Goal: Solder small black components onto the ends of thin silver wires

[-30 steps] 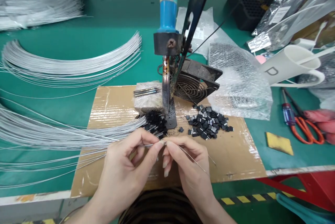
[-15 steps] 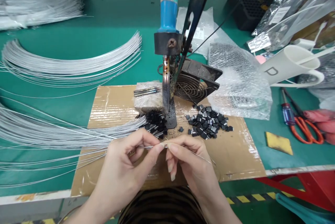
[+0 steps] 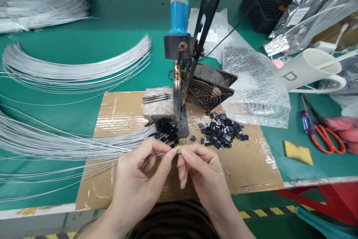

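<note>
Over the cardboard's front half, my left hand (image 3: 140,183) pinches a thin grey wire (image 3: 160,154) between thumb and forefinger. My right hand (image 3: 208,179) meets it fingertip to fingertip, also pinching; a fine wire strand (image 3: 215,169) runs out across its back to the right. What lies right between the fingertips is too small to make out. Just behind my hands, a bundle of grey wires (image 3: 112,145) ends in black connectors (image 3: 165,130). A soldering iron (image 3: 180,19) hangs tip-down above them on a black stand. Small black parts (image 3: 222,131) lie in a heap to the right.
A cardboard sheet (image 3: 251,168) covers the green table. Behind the iron stands a fan (image 3: 205,91); left of it, a wrapped block (image 3: 158,110). Another wire bundle (image 3: 78,69) lies farther left. At right are a yellow sponge (image 3: 298,152), orange-handled scissors (image 3: 326,138) and a white mug (image 3: 310,67).
Both hands have shifted very slightly upward, still pinching together. The view has moved a touch; the rest stays in place.
</note>
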Available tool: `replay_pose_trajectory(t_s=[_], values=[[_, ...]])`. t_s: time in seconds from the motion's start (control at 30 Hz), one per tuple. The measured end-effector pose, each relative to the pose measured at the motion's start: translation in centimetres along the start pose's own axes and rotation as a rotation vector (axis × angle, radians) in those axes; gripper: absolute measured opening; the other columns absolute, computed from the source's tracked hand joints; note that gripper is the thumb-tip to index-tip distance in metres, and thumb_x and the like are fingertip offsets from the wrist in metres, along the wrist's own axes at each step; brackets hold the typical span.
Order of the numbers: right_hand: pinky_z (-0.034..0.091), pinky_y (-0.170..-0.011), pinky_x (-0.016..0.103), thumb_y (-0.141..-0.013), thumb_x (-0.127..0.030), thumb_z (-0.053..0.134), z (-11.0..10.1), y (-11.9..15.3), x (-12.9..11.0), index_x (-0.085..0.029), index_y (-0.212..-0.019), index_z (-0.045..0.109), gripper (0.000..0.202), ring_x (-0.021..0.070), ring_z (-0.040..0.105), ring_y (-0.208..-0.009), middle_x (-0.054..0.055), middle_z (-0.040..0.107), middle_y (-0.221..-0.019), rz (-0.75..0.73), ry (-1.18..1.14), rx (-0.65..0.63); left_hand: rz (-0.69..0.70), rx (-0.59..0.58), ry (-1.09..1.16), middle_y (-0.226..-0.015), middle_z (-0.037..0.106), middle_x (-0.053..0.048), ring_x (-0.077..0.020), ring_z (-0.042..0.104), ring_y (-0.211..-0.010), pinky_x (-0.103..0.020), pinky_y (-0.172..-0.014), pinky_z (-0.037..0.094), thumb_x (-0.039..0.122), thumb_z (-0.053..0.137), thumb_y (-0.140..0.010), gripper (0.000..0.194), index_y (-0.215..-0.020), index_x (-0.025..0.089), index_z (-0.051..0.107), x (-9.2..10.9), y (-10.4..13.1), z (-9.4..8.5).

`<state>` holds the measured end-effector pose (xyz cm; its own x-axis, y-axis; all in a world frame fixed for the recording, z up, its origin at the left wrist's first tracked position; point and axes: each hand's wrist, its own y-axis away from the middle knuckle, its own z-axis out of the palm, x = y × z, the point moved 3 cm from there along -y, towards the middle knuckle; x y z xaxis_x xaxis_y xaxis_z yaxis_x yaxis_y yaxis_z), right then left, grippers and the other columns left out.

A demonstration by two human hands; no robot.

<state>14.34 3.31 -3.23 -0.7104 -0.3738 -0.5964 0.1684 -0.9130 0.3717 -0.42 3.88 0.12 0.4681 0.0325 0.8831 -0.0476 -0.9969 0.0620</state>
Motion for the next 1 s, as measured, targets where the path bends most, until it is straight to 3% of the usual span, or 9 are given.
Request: replay_pose_trajectory(t_s=[0.17, 0.27, 0.63, 0.8, 1.0], values=[[0.056, -0.048, 0.013, -0.089, -0.026, 0.081, 0.0, 0.0, 0.0, -0.018, -0.086, 0.085, 0.01, 0.0061, 0.062, -0.047, -0.001, 0.071, -0.061, -0.001, 0.006, 0.0, 0.077, 0.033, -0.057, -0.056, 0.04, 0.008, -0.0089, 0.033, -0.049, -0.021, -0.045, 0.027, 0.025, 0.066, -0.098, 0.015, -0.083, 0.023, 0.068, 0.4, -0.1, 0.0], [0.056, -0.047, 0.014, -0.088, -0.027, 0.082, 0.1, 0.0, 0.0, -0.018, -0.084, 0.085, 0.01, 0.0067, 0.061, -0.046, -0.001, 0.07, -0.06, -0.002, 0.006, 0.003, 0.11, 0.048, -0.074, -0.057, 0.037, 0.009, -0.0083, 0.032, -0.048, -0.021, -0.043, 0.026, 0.022, 0.067, -0.097, 0.013, -0.083, 0.023, 0.068, 0.4, -0.1, 0.1], [0.055, -0.044, 0.014, -0.085, -0.027, 0.085, 0.4, 0.1, 0.3, -0.018, -0.08, 0.085, 0.01, 0.0062, 0.058, -0.045, -0.001, 0.069, -0.06, -0.024, -0.037, 0.084, 0.024, 0.071, 0.037, -0.062, 0.062, 0.004, -0.0086, 0.046, -0.049, -0.02, -0.046, 0.038, 0.026, 0.068, -0.098, 0.01, -0.089, 0.021, 0.07, -0.6, 0.7, 0.8], [0.056, -0.045, 0.013, -0.085, -0.026, 0.085, 0.6, 0.3, 0.4, -0.018, -0.078, 0.085, 0.011, 0.006, 0.06, -0.047, -0.001, 0.071, -0.062, -0.045, -0.043, 0.085, -0.034, 0.081, 0.13, -0.07, 0.074, 0.0, -0.011, 0.063, -0.056, -0.019, -0.053, 0.05, 0.027, 0.069, -0.098, 0.012, -0.089, 0.021, 0.069, -0.5, 0.7, 1.2], [0.061, -0.049, 0.017, -0.09, -0.034, 0.082, 0.2, 0.1, 0.1, -0.019, -0.095, 0.087, 0.017, 0.009, 0.067, -0.053, 0.001, 0.076, -0.073, -0.085, 0.032, 0.081, -0.027, 0.14, 0.151, -0.07, 0.074, 0.001, -0.0093, 0.064, -0.058, -0.016, -0.053, 0.049, 0.023, 0.072, -0.095, 0.008, -0.088, 0.021, 0.072, 0.0, 0.0, 0.8]])
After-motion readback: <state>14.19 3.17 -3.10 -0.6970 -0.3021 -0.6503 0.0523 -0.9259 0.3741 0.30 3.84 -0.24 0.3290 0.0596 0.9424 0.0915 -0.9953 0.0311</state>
